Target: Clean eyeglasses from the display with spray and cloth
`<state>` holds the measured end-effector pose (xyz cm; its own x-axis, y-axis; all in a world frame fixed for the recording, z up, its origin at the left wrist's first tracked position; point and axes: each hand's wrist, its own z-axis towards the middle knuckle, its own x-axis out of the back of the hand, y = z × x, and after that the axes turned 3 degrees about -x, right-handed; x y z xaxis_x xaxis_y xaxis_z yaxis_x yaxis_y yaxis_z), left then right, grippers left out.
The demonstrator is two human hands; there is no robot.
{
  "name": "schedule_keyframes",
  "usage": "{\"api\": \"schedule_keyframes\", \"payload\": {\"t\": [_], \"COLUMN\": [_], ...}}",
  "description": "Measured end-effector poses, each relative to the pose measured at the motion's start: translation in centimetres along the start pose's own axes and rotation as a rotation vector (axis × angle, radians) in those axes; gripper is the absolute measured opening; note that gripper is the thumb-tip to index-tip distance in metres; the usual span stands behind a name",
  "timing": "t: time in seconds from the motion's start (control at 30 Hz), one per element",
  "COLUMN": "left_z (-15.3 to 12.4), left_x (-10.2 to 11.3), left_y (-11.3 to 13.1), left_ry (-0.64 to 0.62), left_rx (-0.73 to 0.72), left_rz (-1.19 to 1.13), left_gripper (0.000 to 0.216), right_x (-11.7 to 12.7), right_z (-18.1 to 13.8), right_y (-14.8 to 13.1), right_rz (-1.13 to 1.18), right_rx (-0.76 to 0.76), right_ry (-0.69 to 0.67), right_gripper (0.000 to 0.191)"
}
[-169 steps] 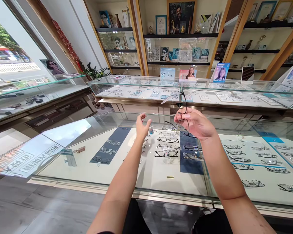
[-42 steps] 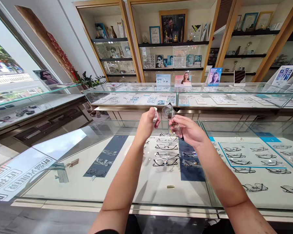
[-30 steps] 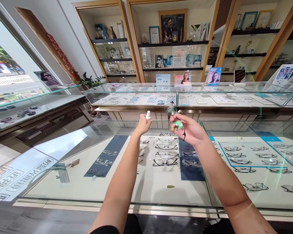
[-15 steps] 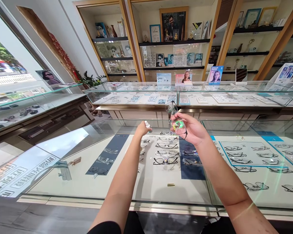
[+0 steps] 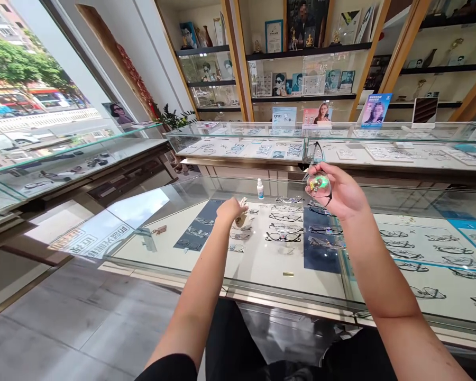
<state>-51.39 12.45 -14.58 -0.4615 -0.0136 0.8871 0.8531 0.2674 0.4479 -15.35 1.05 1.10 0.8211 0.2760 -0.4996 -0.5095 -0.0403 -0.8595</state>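
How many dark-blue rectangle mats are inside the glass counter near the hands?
2. One dark-blue rectangular mat lies left of the bare left hand; the other mat shows below the bare right hand, which holds clear-lensed eyeglasses. More may be hidden.

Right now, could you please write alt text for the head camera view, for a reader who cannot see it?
A right hand holds up dark thin-rimmed eyeglasses with clear lenses above a glass-topped display counter. The left hand is low over the counter, near a small upright white bottle with blue near its base. Rows of spectacles lie beneath the glass.
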Motion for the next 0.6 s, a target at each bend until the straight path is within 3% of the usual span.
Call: {"api": "schedule_keyframes", "payload": {"t": [0.33,0.6], "left_z": [-0.9,-3.9], "left_x": [-1.3,0.4], "left_y": [-0.5,-0.6], "left_ry": [0.057,0.225], "left_rx": [0.018,-0.017], "left_rz": [-0.155,-0.599], "left_gripper": [0.044,0.045], "right_x": [0.5,2.2], "right_z": [-3.1,-5.0], "right_y": [2.6,4.9], "right_rz": [0.049,0.012], "right_rx": [-0.078,-0.11], "right_ry": [0.025,0.071], "right_gripper": [0.035,0.034]}}
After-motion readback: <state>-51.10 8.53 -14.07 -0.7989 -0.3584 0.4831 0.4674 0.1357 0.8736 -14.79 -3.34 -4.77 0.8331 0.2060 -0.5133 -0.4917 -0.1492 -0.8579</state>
